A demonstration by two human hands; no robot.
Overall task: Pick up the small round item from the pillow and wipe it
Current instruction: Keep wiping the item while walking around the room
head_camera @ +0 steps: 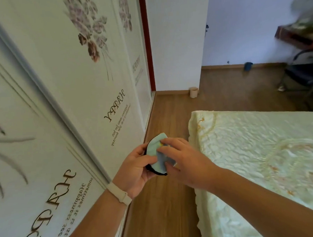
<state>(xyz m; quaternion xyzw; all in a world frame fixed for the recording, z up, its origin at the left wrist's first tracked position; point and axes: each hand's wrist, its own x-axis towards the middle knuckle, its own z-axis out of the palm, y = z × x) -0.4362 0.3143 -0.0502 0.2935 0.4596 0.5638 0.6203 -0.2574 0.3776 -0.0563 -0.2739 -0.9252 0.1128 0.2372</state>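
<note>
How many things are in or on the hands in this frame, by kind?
Hands: 2, left and right
Round item, black edge showing: 1
Light blue cloth: 1
Wristband, on the left wrist: 1
Total: 5

The cloth (156,151) is pale blue-green with a yellow fleck, over a black-edged round item (155,171). At three o'clock the bedspread (262,149) is pale green with a tan-orange swirl pattern. At nine o'clock the white wardrobe doors (59,87) carry mauve-brown flowers and brown lettering. The floor (166,208) is brown wood-grain. The wristband (119,192) is cream.
</note>
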